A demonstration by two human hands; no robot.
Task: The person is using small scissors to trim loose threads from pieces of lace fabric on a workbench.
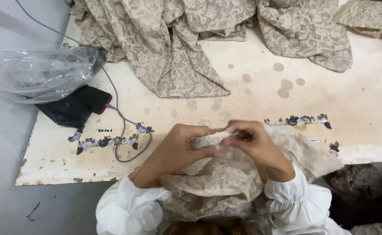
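My left hand (178, 148) and my right hand (254, 143) meet near the table's front edge, both pinching a fold of beige lace fabric (219, 182) between the fingertips. The rest of that fabric bunches below my hands and over my lap. White puffed sleeves cover both wrists. Something small and dark shows at my right fingertips; I cannot tell what it is.
A large heap of the same beige lace cloth (178, 39) lies across the back of the stained white table (330, 104). At left sit a clear plastic bag (34, 72), a dark phone (75, 106) and its grey cable (121, 117). Flower stickers mark the table.
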